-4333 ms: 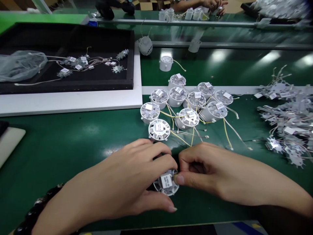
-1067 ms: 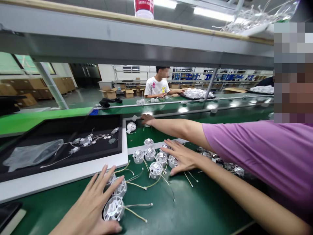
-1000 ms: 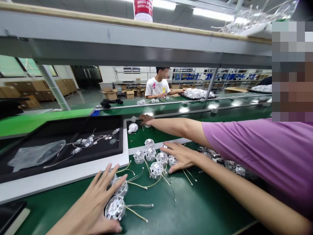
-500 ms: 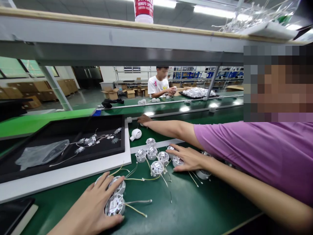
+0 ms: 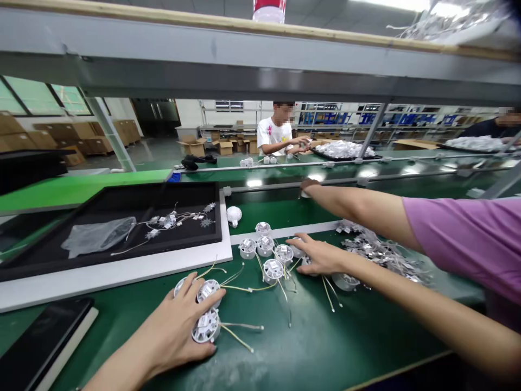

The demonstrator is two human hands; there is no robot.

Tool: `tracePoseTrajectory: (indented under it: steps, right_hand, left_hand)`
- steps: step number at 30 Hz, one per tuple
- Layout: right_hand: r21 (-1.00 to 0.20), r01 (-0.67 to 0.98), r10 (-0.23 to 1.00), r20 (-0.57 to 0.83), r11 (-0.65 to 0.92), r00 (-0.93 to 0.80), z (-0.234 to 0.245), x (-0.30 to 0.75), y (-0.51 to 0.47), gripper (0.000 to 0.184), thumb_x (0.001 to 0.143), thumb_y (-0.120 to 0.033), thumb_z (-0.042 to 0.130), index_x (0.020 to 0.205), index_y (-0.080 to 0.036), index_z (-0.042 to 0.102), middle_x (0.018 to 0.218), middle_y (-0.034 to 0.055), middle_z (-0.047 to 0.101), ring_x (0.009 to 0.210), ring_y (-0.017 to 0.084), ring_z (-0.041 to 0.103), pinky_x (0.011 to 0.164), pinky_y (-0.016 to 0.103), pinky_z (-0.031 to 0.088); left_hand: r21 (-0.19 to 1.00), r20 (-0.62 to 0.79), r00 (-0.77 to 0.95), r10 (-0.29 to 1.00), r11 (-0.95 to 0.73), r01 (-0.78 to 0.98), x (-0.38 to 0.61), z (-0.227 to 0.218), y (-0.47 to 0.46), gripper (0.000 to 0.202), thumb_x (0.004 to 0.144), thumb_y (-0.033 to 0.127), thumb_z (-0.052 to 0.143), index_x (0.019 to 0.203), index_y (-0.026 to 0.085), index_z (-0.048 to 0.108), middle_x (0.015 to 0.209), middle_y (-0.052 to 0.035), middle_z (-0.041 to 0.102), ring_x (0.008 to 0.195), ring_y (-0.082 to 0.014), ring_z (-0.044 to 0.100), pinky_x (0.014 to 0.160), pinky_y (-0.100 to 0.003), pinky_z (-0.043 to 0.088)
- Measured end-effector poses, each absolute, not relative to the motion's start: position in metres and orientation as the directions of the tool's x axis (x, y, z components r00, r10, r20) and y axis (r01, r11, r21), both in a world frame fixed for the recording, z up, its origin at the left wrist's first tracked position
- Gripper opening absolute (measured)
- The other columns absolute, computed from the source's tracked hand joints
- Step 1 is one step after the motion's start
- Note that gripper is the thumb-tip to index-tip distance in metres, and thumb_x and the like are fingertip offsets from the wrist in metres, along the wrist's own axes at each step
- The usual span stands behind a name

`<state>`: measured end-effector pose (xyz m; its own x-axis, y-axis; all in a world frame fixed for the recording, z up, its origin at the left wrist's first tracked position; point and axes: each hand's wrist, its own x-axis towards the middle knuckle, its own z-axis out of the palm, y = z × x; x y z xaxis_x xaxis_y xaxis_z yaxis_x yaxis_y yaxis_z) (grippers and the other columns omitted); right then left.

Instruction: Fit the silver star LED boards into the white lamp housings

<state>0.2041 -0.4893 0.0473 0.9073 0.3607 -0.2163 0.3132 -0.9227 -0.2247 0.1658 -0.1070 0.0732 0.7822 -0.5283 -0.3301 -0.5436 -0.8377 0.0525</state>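
My left hand [image 5: 175, 331] lies open on the green bench, fingers spread over a small group of round white finned housings [image 5: 207, 326] with yellow and white wires; the thumb curls by the nearest one. My right hand [image 5: 319, 255] reaches in from the lower right and rests flat, fingers apart, on a second cluster of housings [image 5: 272, 270] at the bench's middle. A person in a purple sleeve [image 5: 468, 239] stretches an arm above my right arm, their hand [image 5: 308, 187] at the conveyor rail.
A black tray on a white board [image 5: 122, 271] holds star-shaped parts and a plastic bag. A pile of star-shaped parts with wires [image 5: 382, 252] lies right. A dark flat device [image 5: 44, 339] lies front left. A person in white [image 5: 277, 136] works across the conveyor.
The view swung right and the purple-sleeved person drew back to the right. Their far hand slid right along the rail. My left hand pulled its housings nearer; 4.3 s ago both hands held one housing.
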Motion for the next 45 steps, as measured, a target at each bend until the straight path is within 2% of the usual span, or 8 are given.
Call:
tracePoseTrajectory:
  steps: [4, 11, 15, 19, 23, 30, 37, 45]
  right_hand:
    - [-0.200, 0.325, 0.365, -0.216, -0.924, 0.905, 0.048, 0.201, -0.479, 0.093, 0.080, -0.043, 0.069, 0.160, -0.024, 0.025, 0.164, 0.0238, 0.012, 0.113, 0.040, 0.066, 0.095, 0.050, 0.050]
    - [-0.178, 0.280, 0.306, -0.138, -0.943, 0.942, 0.037, 0.211, -0.458, 0.077, 0.089, -0.064, 0.057, 0.150, -0.020, 0.042, 0.151, 0.0244, 0.036, 0.117, 0.042, 0.062, 0.096, 0.052, 0.049]
    - [-0.170, 0.246, 0.268, -0.122, -0.954, 0.956, 0.034, 0.214, -0.449, 0.071, 0.089, -0.063, 0.057, 0.142, -0.018, 0.049, 0.139, 0.0230, 0.046, 0.102, 0.039, 0.067, 0.088, 0.052, 0.051]
    - [-0.173, 0.227, 0.249, -0.118, -0.958, 0.961, 0.035, 0.215, -0.444, 0.077, 0.084, -0.068, 0.061, 0.143, -0.020, 0.050, 0.144, 0.0242, 0.041, 0.110, 0.043, 0.064, 0.090, 0.054, 0.050]
    - [-0.185, 0.228, 0.253, -0.125, -0.956, 0.959, 0.036, 0.216, -0.447, 0.070, 0.082, -0.064, 0.068, 0.137, -0.021, 0.056, 0.137, 0.0196, 0.048, 0.106, 0.038, 0.066, 0.092, 0.049, 0.051]
    - [-0.201, 0.184, 0.217, -0.155, -0.962, 0.964, 0.038, 0.216, -0.464, 0.068, 0.084, -0.059, 0.066, 0.138, -0.020, 0.055, 0.144, 0.0212, 0.043, 0.113, 0.039, 0.064, 0.094, 0.047, 0.051]
    - [-0.242, 0.164, 0.209, -0.171, -0.956, 0.963, 0.036, 0.225, -0.465, 0.073, 0.084, -0.061, 0.065, 0.141, -0.016, 0.054, 0.147, 0.0226, 0.042, 0.115, 0.041, 0.063, 0.097, 0.049, 0.051]
    - [-0.313, 0.137, 0.195, -0.161, -0.940, 0.967, 0.042, 0.233, -0.475, 0.078, 0.082, -0.064, 0.065, 0.142, -0.014, 0.054, 0.146, 0.0218, 0.045, 0.118, 0.038, 0.062, 0.103, 0.046, 0.047]
  left_hand:
    - [0.038, -0.332, 0.767, -0.549, -0.820, -0.571, 0.165, 0.074, -0.101, 0.081, 0.072, 0.029, 0.062, 0.151, 0.035, 0.043, 0.155, -0.0150, 0.044, 0.149, -0.0443, 0.024, 0.111, -0.059, 0.041]
    - [0.104, -0.387, 0.758, -0.525, -0.841, -0.530, 0.160, 0.072, -0.090, 0.091, 0.072, 0.019, 0.057, 0.155, 0.042, 0.030, 0.165, -0.0107, 0.025, 0.151, -0.0409, 0.011, 0.112, -0.057, 0.042]
    - [0.133, -0.434, 0.768, -0.471, -0.877, -0.462, 0.158, 0.071, -0.093, 0.085, 0.075, 0.035, 0.065, 0.154, 0.038, 0.036, 0.168, -0.0105, 0.016, 0.152, -0.0401, 0.003, 0.116, -0.055, 0.037]
    - [0.134, -0.325, 0.792, -0.516, -0.855, -0.502, 0.158, 0.064, -0.092, 0.069, 0.086, 0.032, 0.052, 0.153, 0.040, 0.038, 0.162, -0.0091, 0.033, 0.152, -0.0398, 0.017, 0.105, -0.054, 0.049]
    - [0.101, -0.305, 0.806, -0.506, -0.859, -0.501, 0.160, 0.064, -0.091, 0.078, 0.083, 0.022, 0.049, 0.157, 0.038, 0.028, 0.154, -0.0106, 0.045, 0.149, -0.0378, 0.030, 0.094, -0.048, 0.058]
    - [0.137, -0.252, 0.792, -0.556, -0.831, -0.540, 0.162, 0.056, -0.082, 0.087, 0.080, 0.042, 0.067, 0.156, 0.042, 0.027, 0.168, -0.0075, 0.016, 0.152, -0.0396, 0.016, 0.112, -0.058, 0.041]
    - [0.016, -0.286, 0.781, -0.556, -0.817, -0.576, 0.167, 0.061, -0.103, 0.063, 0.091, 0.029, 0.055, 0.152, 0.036, 0.039, 0.154, -0.0142, 0.044, 0.145, -0.0487, 0.032, 0.089, -0.055, 0.059]
    - [0.001, -0.294, 0.756, -0.584, -0.792, -0.611, 0.173, 0.058, -0.104, 0.061, 0.093, 0.027, 0.055, 0.150, 0.039, 0.040, 0.149, -0.0150, 0.048, 0.144, -0.0495, 0.033, 0.087, -0.053, 0.061]
